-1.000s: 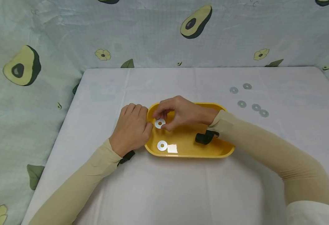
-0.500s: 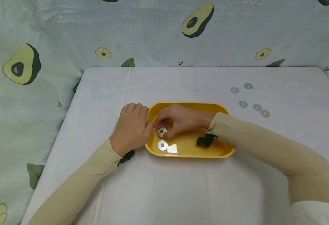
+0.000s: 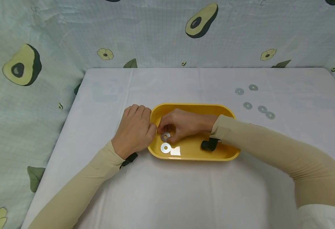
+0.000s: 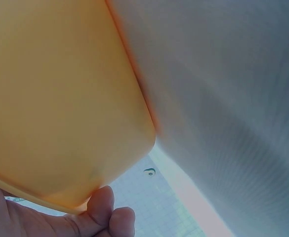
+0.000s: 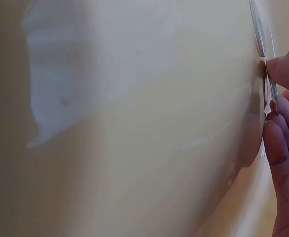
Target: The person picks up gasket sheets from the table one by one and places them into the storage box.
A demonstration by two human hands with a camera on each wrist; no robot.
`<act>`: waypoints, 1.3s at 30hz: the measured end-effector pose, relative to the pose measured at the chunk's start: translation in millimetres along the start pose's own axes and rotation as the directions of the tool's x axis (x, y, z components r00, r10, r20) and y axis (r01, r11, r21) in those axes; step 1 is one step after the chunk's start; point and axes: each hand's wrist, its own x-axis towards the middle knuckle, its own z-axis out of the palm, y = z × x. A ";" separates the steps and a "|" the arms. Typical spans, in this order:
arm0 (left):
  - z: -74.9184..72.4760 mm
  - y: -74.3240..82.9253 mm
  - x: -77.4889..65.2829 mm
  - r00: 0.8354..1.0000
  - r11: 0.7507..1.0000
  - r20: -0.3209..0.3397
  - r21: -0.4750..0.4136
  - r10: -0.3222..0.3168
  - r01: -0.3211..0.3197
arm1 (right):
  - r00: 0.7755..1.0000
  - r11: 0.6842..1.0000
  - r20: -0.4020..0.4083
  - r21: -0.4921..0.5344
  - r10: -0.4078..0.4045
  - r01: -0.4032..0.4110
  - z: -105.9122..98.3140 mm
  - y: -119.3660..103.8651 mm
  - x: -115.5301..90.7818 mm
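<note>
A yellow oblong tray (image 3: 193, 152) lies on the white-covered table; its outer wall fills much of the left wrist view. My left hand (image 3: 134, 132) holds the tray's left end, with the thumb and a finger at the rim (image 4: 50, 206). Inside the tray, my right hand (image 3: 184, 122) pinches a flat metal washer (image 3: 163, 139) between thumb and fingers, low over the tray's floor. Just nearer to me, a second washer (image 3: 163, 149) lies flat. In the right wrist view the pinched washer (image 5: 273, 94) appears edge-on, close to the other washer (image 5: 257, 27).
Several loose grey washers (image 3: 247, 106) lie on the white cloth (image 3: 167, 190) to the right, beyond the tray. An avocado-patterned curtain (image 3: 156, 35) hangs behind and left of the table. A black wrist camera mount (image 3: 209, 144) on my right wrist hangs inside the tray.
My right hand has brought the pinched washer down the tray toward me, nearer to the lying washer. The left hand has stayed at the tray's end.
</note>
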 end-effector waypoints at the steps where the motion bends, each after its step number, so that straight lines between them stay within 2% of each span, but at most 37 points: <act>1: -0.5 0.5 0.3 1.000 1.000 -0.001 0.000 0.002 -0.002 | 1.000 1.000 0.002 -0.003 0.002 -0.002 -0.6 -0.7 -0.7; 9: -3.1 4.2 1.4 1.000 1.000 -0.011 0.004 0.016 -0.016 | 1.000 1.000 -0.004 -0.011 0.007 -0.007 -5.8 -5.2 -5.8; 15: -2.2 6.2 1.5 0.999 0.999 -0.022 0.013 0.036 -0.036 | 0.996 1.000 -0.087 0.006 -0.024 0.024 -14.6 -11.1 -11.2; 23: -1.7 6.3 0.2 1.000 1.000 -0.009 0.008 0.024 -0.024 | 0.980 0.999 -0.197 -0.012 -0.035 0.033 -32.4 -20.0 -26.1; 30: -2.3 4.6 -0.6 1.000 1.000 0.001 0.011 0.015 -0.015 | 0.937 0.999 -0.347 0.000 -0.032 0.034 -62.9 -32.1 -52.7; 39: -3.6 4.1 -1.0 1.000 1.000 0.007 0.012 0.002 -0.002 | 0.835 0.999 -0.550 0.015 -0.034 0.051 -94.0 -40.0 -96.0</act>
